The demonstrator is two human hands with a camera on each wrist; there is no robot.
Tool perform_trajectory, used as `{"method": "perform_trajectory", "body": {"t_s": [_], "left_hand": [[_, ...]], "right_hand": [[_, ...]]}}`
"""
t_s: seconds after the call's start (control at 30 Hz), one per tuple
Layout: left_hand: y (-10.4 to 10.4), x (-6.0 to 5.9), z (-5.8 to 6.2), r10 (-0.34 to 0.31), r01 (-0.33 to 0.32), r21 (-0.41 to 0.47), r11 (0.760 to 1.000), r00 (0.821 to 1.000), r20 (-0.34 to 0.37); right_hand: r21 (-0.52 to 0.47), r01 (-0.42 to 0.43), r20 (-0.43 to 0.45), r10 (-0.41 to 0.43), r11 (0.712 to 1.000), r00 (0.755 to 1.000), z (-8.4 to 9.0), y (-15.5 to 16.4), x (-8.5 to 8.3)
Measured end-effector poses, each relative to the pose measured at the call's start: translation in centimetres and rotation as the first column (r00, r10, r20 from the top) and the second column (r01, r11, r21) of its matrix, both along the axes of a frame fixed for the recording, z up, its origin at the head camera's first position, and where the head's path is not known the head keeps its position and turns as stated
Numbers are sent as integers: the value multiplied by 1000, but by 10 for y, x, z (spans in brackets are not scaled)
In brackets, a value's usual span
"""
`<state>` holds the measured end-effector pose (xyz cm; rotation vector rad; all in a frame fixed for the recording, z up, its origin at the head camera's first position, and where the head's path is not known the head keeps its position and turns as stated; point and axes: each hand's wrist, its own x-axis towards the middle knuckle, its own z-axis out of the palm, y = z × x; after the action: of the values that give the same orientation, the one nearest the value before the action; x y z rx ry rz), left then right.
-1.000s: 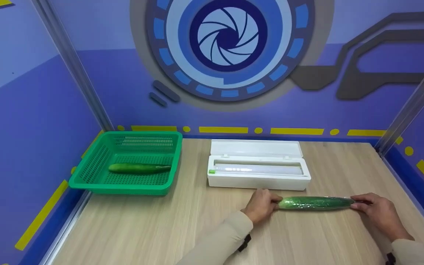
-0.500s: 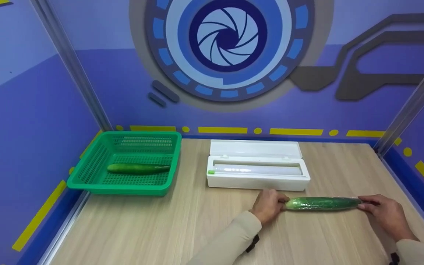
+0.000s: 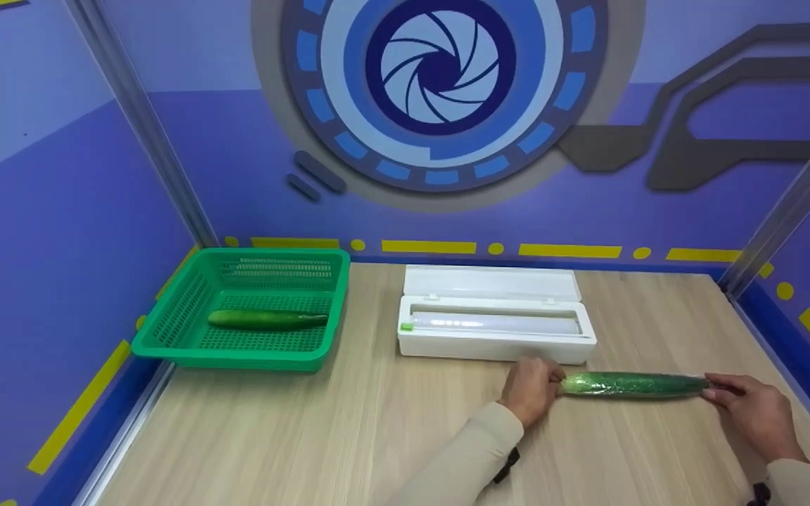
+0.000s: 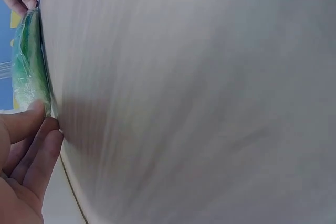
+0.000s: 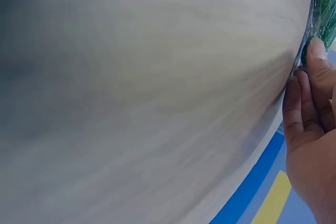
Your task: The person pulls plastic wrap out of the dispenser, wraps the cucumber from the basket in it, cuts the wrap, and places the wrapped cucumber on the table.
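Fingertips of the left hand are pinched on the near end of a film-wrapped cucumber, and those of the right hand are closed on the opposite end, as the right wrist view confirms. The cucumber is laid flat on the wooden table, lengthwise between the two hands, just in front of the dispenser; held so, the loose film at each tip is judged to be gathered or twisted tight. Whether the film ends are already sealed cannot be told.

Behind it, a white cling-film dispenser box is set with its lid open and the roll exposed. Further left, an unwrapped cucumber is kept in a green plastic basket, well apart from the wrapped one.

No brand, label or legible writing is found on any item.
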<state>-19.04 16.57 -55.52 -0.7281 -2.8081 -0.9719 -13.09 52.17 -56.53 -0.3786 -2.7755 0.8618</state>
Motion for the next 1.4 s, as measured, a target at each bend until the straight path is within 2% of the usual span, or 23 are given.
{"method": "perform_trajectory", "body": {"t_s": [0.27, 0.57, 0.77, 1.0, 1.27, 1.4], "left_hand": [[13, 2, -2, 53, -53, 13, 999, 998, 41], [23, 1, -1, 83, -83, 19, 996, 996, 36], [30, 3, -1, 121, -123, 29, 992, 991, 64], [34, 5, 0, 174, -173, -34, 984, 984, 27], [43, 6, -2, 181, -179, -59, 982, 983, 27], [46, 6, -3, 199, -199, -77, 977, 980, -4]], "right_hand": [[1, 53, 21, -53, 999, 998, -1, 5, -2], [-17, 108, 30, -108, 994, 994, 0, 7, -5], [-47, 112, 33, -110, 993, 993, 2, 9, -4], [-18, 91, -20, -91, 996, 996, 0, 10, -3], [-23, 134, 4, -134, 991, 991, 0, 11, -3], [-30, 157, 15, -156, 987, 988, 0, 10, -4]]}}
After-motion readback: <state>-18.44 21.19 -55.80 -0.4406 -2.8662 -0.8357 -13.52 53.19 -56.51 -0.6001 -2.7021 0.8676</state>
